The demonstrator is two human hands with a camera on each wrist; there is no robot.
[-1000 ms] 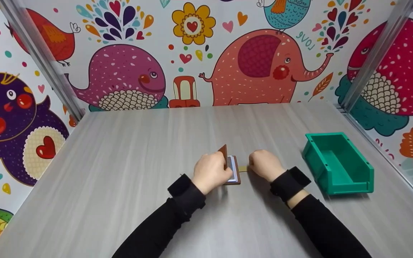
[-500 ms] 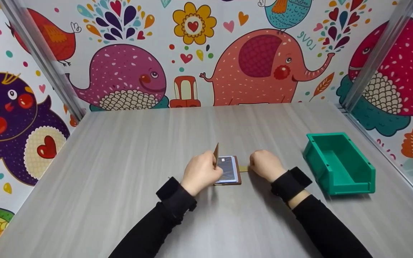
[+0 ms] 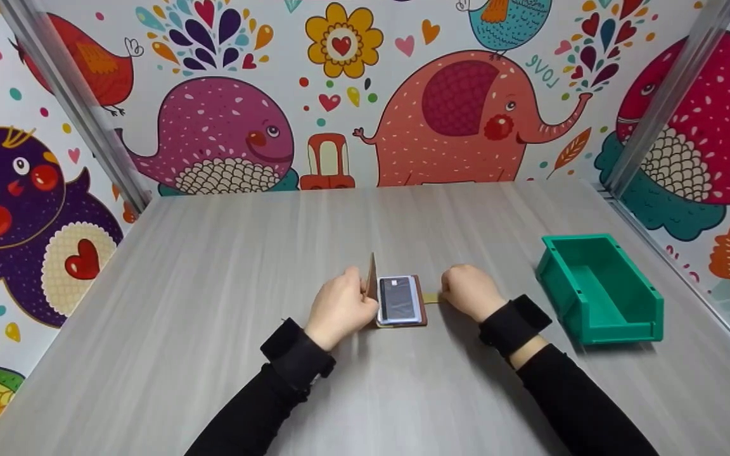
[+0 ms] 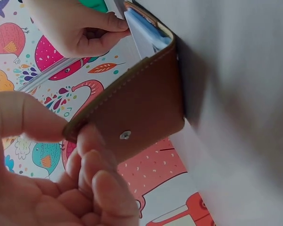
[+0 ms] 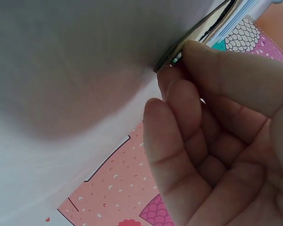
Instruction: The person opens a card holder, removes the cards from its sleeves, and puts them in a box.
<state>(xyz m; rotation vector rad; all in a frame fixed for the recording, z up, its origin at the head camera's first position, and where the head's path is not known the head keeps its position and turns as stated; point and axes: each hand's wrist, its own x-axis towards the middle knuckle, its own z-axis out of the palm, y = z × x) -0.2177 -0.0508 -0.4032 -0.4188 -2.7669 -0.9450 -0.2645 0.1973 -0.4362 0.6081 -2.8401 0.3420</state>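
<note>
A small brown card holder (image 3: 421, 303) stands open on the table, its front cover (image 4: 141, 99) raised nearly upright. Inside, a dark card in a clear sleeve (image 3: 398, 300) faces up. My left hand (image 3: 341, 306) pinches the cover's free edge between thumb and fingers. A metal snap (image 4: 125, 135) shows on the cover's outer face. From the holder's right side a short tan strap (image 3: 431, 297) runs out flat. My right hand (image 3: 471, 291) pinches the strap's end with thumb and forefinger, low at the table; its other fingers are curled.
A green plastic bin (image 3: 599, 291) stands to the right of my right forearm. Walls printed with cartoon animals (image 3: 454, 126) close off the back and sides of the grey wooden table (image 3: 213, 266). Metal posts (image 3: 80, 107) rise at the back corners.
My left hand has moved left, swinging the cover from leaning over the card to nearly upright and uncovering the card sleeve. My right hand has stayed on the strap.
</note>
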